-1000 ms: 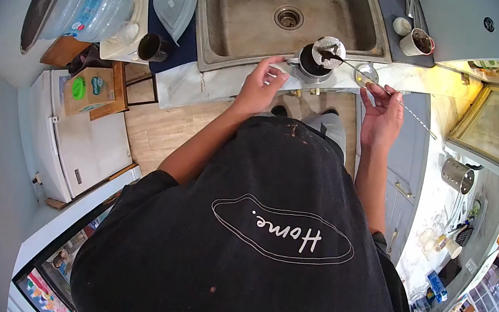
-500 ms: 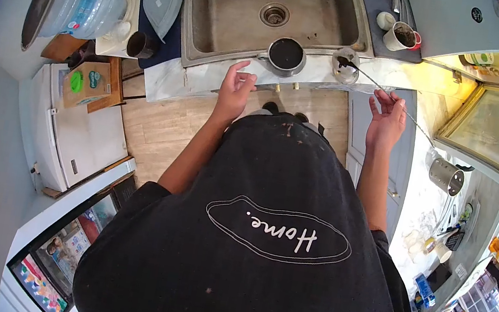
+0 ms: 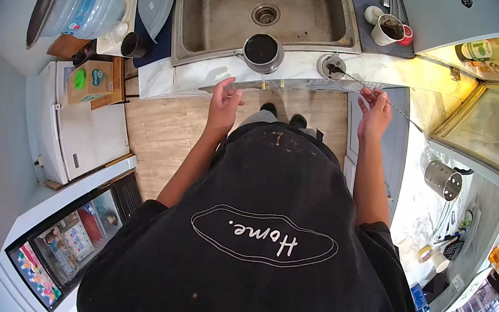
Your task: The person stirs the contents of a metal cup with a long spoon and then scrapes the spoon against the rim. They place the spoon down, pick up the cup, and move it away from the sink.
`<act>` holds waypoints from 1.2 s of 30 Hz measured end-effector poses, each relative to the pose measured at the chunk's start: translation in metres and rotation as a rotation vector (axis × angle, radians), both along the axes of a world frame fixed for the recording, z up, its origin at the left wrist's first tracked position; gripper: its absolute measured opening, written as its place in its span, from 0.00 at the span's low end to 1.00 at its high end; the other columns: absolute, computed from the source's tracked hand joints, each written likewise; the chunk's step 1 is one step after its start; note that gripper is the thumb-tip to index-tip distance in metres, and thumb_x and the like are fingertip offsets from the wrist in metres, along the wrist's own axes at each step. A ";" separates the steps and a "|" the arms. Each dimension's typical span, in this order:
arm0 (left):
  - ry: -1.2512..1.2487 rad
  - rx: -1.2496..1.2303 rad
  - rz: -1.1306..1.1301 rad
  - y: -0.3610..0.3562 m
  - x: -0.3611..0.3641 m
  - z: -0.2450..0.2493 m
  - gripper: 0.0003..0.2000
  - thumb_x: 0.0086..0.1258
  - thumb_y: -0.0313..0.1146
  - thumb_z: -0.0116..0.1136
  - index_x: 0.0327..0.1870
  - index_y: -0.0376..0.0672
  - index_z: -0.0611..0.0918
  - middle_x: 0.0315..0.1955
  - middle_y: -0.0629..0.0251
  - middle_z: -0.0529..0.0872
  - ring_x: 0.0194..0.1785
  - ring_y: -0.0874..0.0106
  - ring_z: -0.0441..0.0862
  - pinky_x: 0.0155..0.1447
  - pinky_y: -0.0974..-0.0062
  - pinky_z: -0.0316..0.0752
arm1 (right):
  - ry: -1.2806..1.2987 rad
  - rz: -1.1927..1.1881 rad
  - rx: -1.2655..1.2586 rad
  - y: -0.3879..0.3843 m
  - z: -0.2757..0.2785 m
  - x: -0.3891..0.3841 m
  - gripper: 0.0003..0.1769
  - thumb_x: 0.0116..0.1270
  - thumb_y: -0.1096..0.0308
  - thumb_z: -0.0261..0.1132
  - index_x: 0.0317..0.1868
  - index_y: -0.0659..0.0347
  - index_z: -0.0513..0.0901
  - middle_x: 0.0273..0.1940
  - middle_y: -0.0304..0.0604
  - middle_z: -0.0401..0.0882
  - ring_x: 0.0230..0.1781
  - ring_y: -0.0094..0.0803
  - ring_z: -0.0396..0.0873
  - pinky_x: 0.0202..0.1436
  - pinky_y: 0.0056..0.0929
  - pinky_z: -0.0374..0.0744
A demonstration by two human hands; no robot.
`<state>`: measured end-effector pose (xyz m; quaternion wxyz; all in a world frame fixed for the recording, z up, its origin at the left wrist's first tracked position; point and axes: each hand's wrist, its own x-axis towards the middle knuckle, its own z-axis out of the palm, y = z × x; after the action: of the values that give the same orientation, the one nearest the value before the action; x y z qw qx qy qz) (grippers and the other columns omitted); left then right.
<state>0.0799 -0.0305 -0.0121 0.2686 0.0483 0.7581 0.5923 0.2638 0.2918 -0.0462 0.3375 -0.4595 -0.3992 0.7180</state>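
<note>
My right hand [image 3: 374,114] pinches the thin shaft of a long-handled spoon [image 3: 407,117]. The spoon's dark-coated end lies over the mouth of a clear glass [image 3: 331,66] on the counter's front edge. To the left of the glass stands a metal pitcher [image 3: 262,60], its inside dark, with its handle pointing left. My left hand [image 3: 225,101] is held in the air in front of the counter below the pitcher, fingers loosely apart and nothing in them.
Behind the pitcher is a steel sink [image 3: 214,46]. A white cup [image 3: 388,31] with dark residue stands on a dark mat at right. An open cabinet door [image 3: 495,126] juts out at right, above a perforated metal holder [image 3: 443,180]. A large water bottle [image 3: 93,8] stands at left.
The camera view has shifted slightly, so the counter things appear further left. The spoon's dark end sits lower at the glass. My right hand still grips the spoon; my left stays free.
</note>
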 end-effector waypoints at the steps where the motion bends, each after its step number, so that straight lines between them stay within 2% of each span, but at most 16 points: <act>1: 0.010 0.005 -0.009 0.001 0.003 -0.001 0.23 0.78 0.35 0.61 0.70 0.41 0.72 0.42 0.63 0.81 0.42 0.74 0.81 0.50 0.74 0.78 | 0.002 0.005 -0.001 0.000 0.000 0.000 0.17 0.85 0.57 0.51 0.54 0.63 0.76 0.47 0.50 0.88 0.49 0.37 0.85 0.52 0.38 0.82; 9: 0.017 0.024 -0.047 0.010 0.020 -0.006 0.23 0.78 0.35 0.61 0.70 0.40 0.71 0.41 0.64 0.81 0.41 0.75 0.81 0.49 0.75 0.77 | -0.018 0.064 0.011 0.001 -0.002 -0.002 0.18 0.85 0.56 0.52 0.54 0.64 0.78 0.47 0.49 0.88 0.49 0.35 0.86 0.51 0.34 0.82; 11: 0.028 0.001 -0.050 0.009 0.022 -0.011 0.24 0.77 0.37 0.60 0.71 0.43 0.71 0.42 0.65 0.84 0.42 0.75 0.82 0.47 0.74 0.75 | -0.030 0.073 0.033 0.003 -0.006 0.000 0.19 0.84 0.56 0.53 0.53 0.65 0.79 0.47 0.49 0.89 0.48 0.34 0.86 0.51 0.33 0.82; 20: 0.042 -0.005 -0.033 0.013 0.023 -0.017 0.24 0.76 0.38 0.60 0.71 0.45 0.72 0.43 0.65 0.86 0.42 0.74 0.84 0.46 0.73 0.74 | -0.048 0.060 0.072 0.004 0.004 0.008 0.19 0.84 0.59 0.54 0.54 0.68 0.80 0.47 0.50 0.89 0.48 0.34 0.87 0.52 0.33 0.83; 23: 0.038 -0.007 -0.027 0.014 0.022 -0.017 0.24 0.76 0.38 0.61 0.70 0.45 0.72 0.43 0.65 0.86 0.42 0.75 0.84 0.45 0.73 0.74 | -0.060 0.051 0.089 0.006 0.002 0.014 0.19 0.84 0.57 0.54 0.53 0.65 0.80 0.45 0.48 0.89 0.48 0.34 0.87 0.53 0.34 0.83; 29: 0.029 -0.006 -0.038 0.018 0.026 -0.021 0.24 0.76 0.38 0.61 0.70 0.45 0.72 0.43 0.65 0.86 0.42 0.74 0.84 0.45 0.74 0.74 | -0.151 0.000 0.317 0.006 0.038 0.024 0.19 0.83 0.60 0.54 0.51 0.70 0.82 0.43 0.51 0.90 0.48 0.35 0.88 0.57 0.34 0.83; 33: 0.058 -0.004 -0.022 0.018 0.021 -0.027 0.24 0.77 0.37 0.59 0.71 0.45 0.72 0.43 0.64 0.86 0.42 0.74 0.84 0.45 0.74 0.74 | -0.114 0.030 0.412 -0.001 0.068 0.018 0.19 0.84 0.60 0.54 0.51 0.70 0.83 0.44 0.51 0.90 0.47 0.33 0.87 0.56 0.32 0.83; 36: 0.105 0.058 0.040 0.020 0.006 -0.013 0.22 0.78 0.32 0.60 0.69 0.38 0.71 0.40 0.63 0.82 0.41 0.75 0.81 0.48 0.74 0.79 | -0.109 0.102 0.514 -0.019 0.092 0.000 0.19 0.83 0.62 0.56 0.49 0.72 0.85 0.44 0.49 0.90 0.48 0.31 0.86 0.57 0.30 0.81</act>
<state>0.0861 -0.0106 -0.0249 0.2149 0.0718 0.7543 0.6162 0.2639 0.2726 0.0458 0.3842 -0.3760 -0.6088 0.5834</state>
